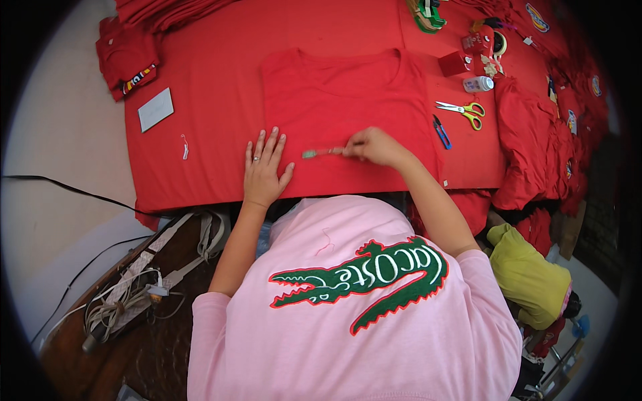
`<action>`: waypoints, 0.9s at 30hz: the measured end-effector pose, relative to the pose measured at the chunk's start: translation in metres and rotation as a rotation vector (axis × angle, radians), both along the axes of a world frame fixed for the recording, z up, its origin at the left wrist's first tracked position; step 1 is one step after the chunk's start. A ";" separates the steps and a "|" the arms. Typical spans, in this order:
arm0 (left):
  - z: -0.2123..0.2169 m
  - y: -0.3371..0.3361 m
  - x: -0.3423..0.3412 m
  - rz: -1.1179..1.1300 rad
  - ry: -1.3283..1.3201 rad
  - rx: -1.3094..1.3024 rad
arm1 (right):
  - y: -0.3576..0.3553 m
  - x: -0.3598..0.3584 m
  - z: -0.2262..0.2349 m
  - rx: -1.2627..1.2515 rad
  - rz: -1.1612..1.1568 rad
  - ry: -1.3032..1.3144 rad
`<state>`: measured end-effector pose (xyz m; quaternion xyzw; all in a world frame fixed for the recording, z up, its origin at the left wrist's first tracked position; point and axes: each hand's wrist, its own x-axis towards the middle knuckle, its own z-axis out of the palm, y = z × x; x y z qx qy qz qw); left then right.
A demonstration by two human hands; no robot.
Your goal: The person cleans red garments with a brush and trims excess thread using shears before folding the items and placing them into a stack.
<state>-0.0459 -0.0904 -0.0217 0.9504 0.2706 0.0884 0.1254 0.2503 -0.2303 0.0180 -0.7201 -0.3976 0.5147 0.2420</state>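
Note:
A red T-shirt (344,87) lies spread on the red-covered table in front of me, its neckline at the far side. My left hand (265,170) rests flat on the shirt's near left part, fingers stretched, a ring on one of them. My right hand (374,146) is closed around the handle of a toothbrush (321,153), slightly smeared by motion. Its greenish head points left, over the shirt between my two hands; whether the bristles touch the cloth I cannot tell.
Right of the shirt lie yellow-handled scissors (476,115), blue thread snips (442,132), a white bottle (478,84) and a red box (455,63). A white card (156,110) and folded red shirts (127,59) lie left. Red garments (535,140) are heaped right; a person in yellow (531,274) is nearby.

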 end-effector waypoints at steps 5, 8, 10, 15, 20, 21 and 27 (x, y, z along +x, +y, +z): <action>0.000 0.000 0.001 -0.003 -0.002 0.001 | -0.001 0.006 -0.005 0.151 -0.169 -0.092; -0.002 0.001 0.000 -0.012 0.008 0.003 | -0.010 0.000 0.000 0.067 0.158 -0.060; 0.003 0.000 0.001 -0.011 0.000 -0.024 | -0.011 0.000 0.000 0.090 -0.134 -0.300; 0.006 0.000 0.004 -0.022 0.003 -0.030 | -0.043 -0.015 -0.013 0.238 -0.189 -0.239; 0.006 -0.001 0.003 -0.011 0.005 -0.043 | -0.061 -0.015 -0.003 0.087 -0.449 -0.402; 0.007 0.000 0.004 -0.016 0.003 -0.045 | -0.064 -0.012 0.000 0.050 -0.598 -0.383; 0.009 -0.001 0.004 -0.011 0.016 -0.057 | -0.086 -0.022 -0.005 0.154 -0.241 -0.414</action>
